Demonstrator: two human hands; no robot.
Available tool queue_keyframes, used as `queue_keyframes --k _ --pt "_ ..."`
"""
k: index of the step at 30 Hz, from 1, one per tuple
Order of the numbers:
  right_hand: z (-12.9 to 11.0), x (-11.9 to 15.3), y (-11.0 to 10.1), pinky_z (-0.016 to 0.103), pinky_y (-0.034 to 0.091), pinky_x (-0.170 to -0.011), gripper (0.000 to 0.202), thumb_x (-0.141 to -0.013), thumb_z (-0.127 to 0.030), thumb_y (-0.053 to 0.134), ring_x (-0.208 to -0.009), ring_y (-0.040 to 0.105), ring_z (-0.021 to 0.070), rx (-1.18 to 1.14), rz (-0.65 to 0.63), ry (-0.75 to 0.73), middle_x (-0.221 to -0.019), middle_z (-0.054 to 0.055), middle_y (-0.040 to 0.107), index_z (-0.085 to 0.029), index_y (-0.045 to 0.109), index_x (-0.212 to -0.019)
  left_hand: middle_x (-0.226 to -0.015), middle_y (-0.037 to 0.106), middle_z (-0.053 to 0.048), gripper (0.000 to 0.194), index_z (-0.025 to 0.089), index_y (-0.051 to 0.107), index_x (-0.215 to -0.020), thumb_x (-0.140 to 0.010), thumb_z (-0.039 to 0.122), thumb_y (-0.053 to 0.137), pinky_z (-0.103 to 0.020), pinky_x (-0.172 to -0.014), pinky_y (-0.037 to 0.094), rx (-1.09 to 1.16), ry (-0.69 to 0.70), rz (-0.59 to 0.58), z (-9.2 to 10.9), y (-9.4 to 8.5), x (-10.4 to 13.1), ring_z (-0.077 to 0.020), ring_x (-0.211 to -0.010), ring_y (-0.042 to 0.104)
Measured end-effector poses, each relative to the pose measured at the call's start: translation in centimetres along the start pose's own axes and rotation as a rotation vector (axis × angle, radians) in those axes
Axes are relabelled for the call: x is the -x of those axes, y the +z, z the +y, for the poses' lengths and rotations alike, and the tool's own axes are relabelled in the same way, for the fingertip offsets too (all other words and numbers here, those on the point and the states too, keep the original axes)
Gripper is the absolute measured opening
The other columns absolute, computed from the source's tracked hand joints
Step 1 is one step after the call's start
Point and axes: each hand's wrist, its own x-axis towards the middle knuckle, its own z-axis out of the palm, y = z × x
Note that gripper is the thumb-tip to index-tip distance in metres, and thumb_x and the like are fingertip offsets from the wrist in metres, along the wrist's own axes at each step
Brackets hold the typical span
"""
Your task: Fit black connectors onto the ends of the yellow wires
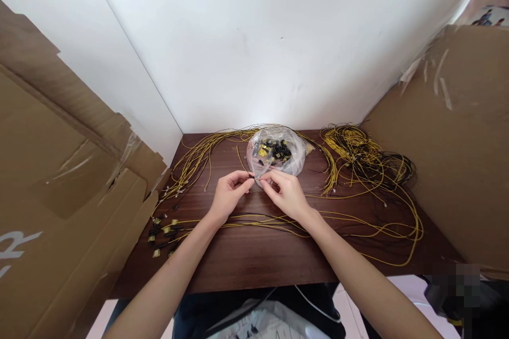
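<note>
My left hand (230, 193) and my right hand (287, 190) meet over the middle of the table, both closed in a pinch. A thin dark wire (256, 179) spans the small gap between the fingertips. At my left fingertips is a tiny black part, too small to make out. A short yellow wire end (239, 155) sticks up behind my left hand. Just beyond my fingers stands a clear plastic bag (295, 154), open at the top, holding black and yellow connectors (278, 151). My right fingers partly cover its near edge.
Yellow and black wires (194, 164) lie along the brown table (238, 270) at left and back. A tangled wire bundle (350, 145) sits back right. Wires with connectors (157, 252) run under my forearms. Cardboard walls (79, 180) flank both sides; a white wall (258, 53) stands behind.
</note>
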Motion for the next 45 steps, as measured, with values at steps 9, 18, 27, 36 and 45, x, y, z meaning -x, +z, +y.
queue_keyframes --k 9,18,27,36,45 --pt "0.07 0.02 0.16 0.023 0.036 -0.058 0.014 -0.089 -0.023 0.048 -0.063 0.052 0.0125 -0.009 0.016 -0.018 -0.074 0.002 0.061 -0.017 0.061 -0.086 -0.07 0.064 -0.003 0.024 0.012 0.069 -0.084 -0.068 0.03 0.071 -0.021 -0.058 0.044 -0.003 -0.03 -0.028 0.07 0.06 0.01 -0.01 -0.059 0.052" --pt "-0.37 0.11 0.18 0.023 0.036 -0.057 0.013 -0.088 -0.024 0.049 -0.06 0.051 0.0123 0.021 0.028 0.001 -0.07 0.001 0.059 -0.018 0.061 -0.087 -0.074 0.067 -0.004 0.026 0.012 0.07 -0.083 -0.067 0.031 0.072 -0.022 -0.058 0.044 0.009 -0.035 -0.021 0.14 0.11 0.08 -0.0102 -0.059 0.053" --pt "-0.32 -0.11 -0.05 0.025 0.039 -0.065 0.008 -0.085 -0.019 0.051 -0.071 0.052 0.0145 0.015 0.072 -0.043 -0.075 0.003 0.057 -0.018 0.059 -0.084 -0.073 0.068 -0.005 0.026 0.011 0.069 -0.083 -0.069 0.033 0.071 -0.022 -0.059 0.044 0.036 -0.054 0.004 0.25 0.21 0.02 -0.0102 -0.059 0.052" --pt "-0.27 -0.13 -0.17 0.026 0.04 -0.067 0.014 -0.089 -0.021 0.048 -0.072 0.052 0.0147 -0.026 0.038 -0.075 -0.076 0.003 0.057 -0.018 0.06 -0.084 -0.071 0.068 -0.006 0.025 0.011 0.068 -0.079 -0.071 0.035 0.068 -0.023 -0.057 0.044 0.01 -0.044 -0.013 0.08 0.11 -0.04 -0.0103 -0.056 0.05" --pt "-0.32 -0.06 -0.12 0.025 0.04 -0.064 0.014 -0.089 -0.022 0.048 -0.071 0.052 0.0144 -0.051 0.023 -0.085 -0.076 0.003 0.057 -0.018 0.061 -0.085 -0.07 0.067 -0.004 0.023 0.012 0.069 -0.079 -0.071 0.034 0.069 -0.022 -0.056 0.043 0.013 -0.03 -0.051 0.09 0.15 0.02 -0.0096 -0.056 0.051"
